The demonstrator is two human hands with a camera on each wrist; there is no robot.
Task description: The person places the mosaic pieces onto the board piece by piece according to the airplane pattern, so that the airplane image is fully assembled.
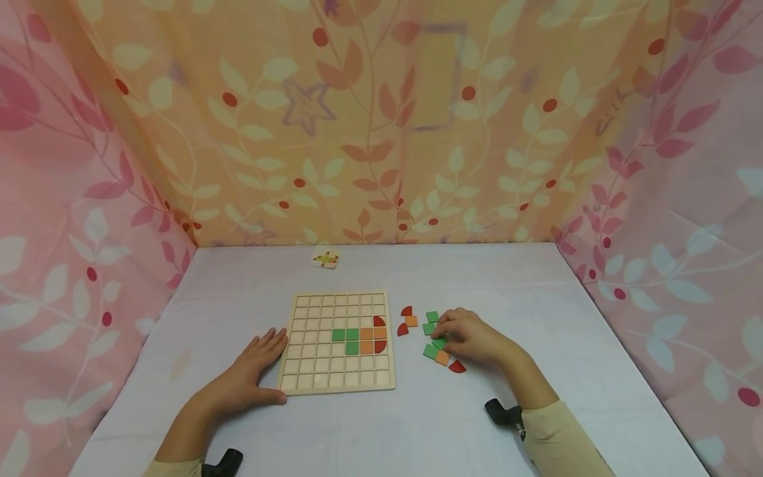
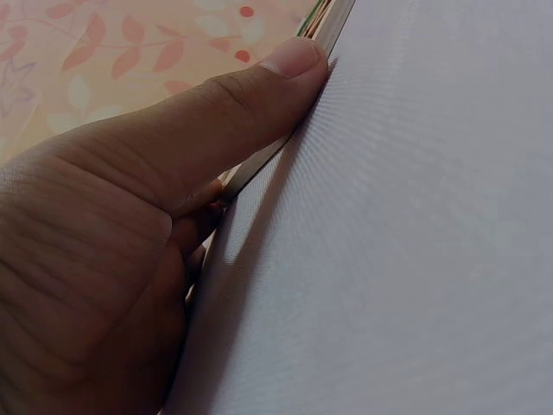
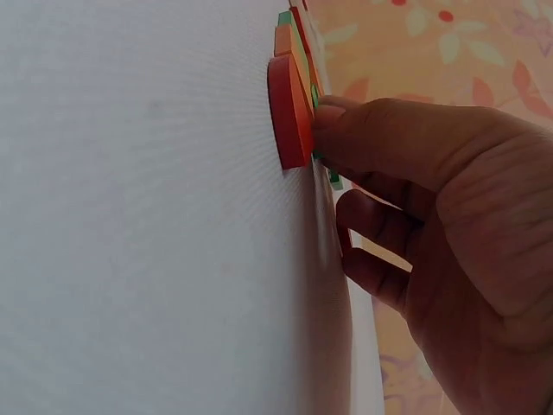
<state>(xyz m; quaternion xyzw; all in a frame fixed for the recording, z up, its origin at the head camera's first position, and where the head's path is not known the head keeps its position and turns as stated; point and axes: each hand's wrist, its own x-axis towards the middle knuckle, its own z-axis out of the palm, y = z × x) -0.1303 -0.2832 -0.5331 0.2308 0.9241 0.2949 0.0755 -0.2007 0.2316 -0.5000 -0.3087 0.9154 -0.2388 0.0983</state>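
My left hand (image 1: 244, 377) rests against the left edge of a square wooden grid board (image 1: 310, 374), fingers spread along the side and thumb at the near-left corner. In the left wrist view, the thumb (image 2: 251, 95) lies along the board's edge. Green and orange square tiles and red quarter-round tiles fill several cells at the board's right. Right of the board, my right hand (image 1: 477, 338) reaches into loose tiles, with thumb and fingers pinching a green square tile (image 1: 439, 343). Beside it are another green tile (image 1: 430, 352), an orange tile (image 1: 442, 358) and a red quarter-round tile (image 3: 289, 112).
More loose tiles lie between board and right hand, including an orange square (image 1: 411, 321) and a red quarter-round (image 1: 406, 311). A small patterned card (image 1: 325, 258) lies near the back edge of the white-covered table (image 1: 238, 285). Patterned cloth (image 1: 369, 132) encloses the back and sides.
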